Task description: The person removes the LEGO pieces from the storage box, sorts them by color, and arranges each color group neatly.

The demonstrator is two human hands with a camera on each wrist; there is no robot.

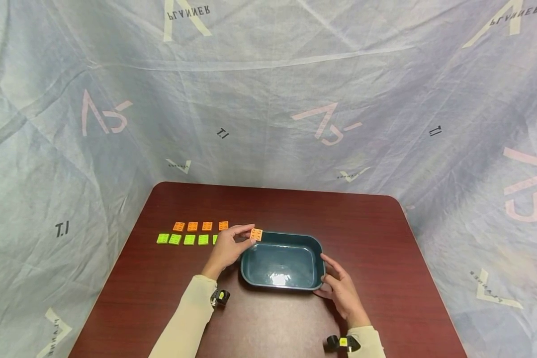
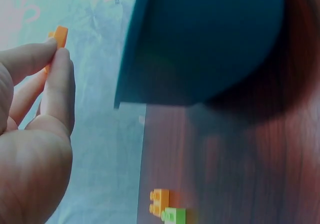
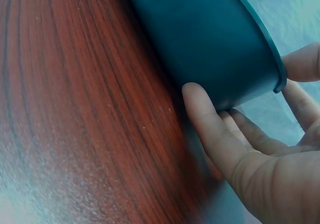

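Observation:
My left hand [image 1: 227, 249] pinches an orange toy brick [image 1: 256, 234] between its fingertips, up by the back left rim of a dark teal rectangular tub [image 1: 279, 287]. The left wrist view has this orange brick [image 2: 61, 36] edge-on at the fingertips, apart from the tub's wall [image 2: 210, 39]. Inside, the tub holds nothing visible. At its right end, my right hand [image 1: 342, 293] grips the tub. In the right wrist view, one fingertip [image 3: 302, 63] lies at the rim and another presses low on the tub's outer wall [image 3: 210, 44].
On the left of the brown table [image 1: 362, 214] lies a back row of orange bricks [image 1: 193, 226]. A row of green bricks [image 1: 189, 239] runs in front, its right end partly hidden by my left hand. Printed grey cloth [image 1: 268, 139] hangs behind and beside the table.

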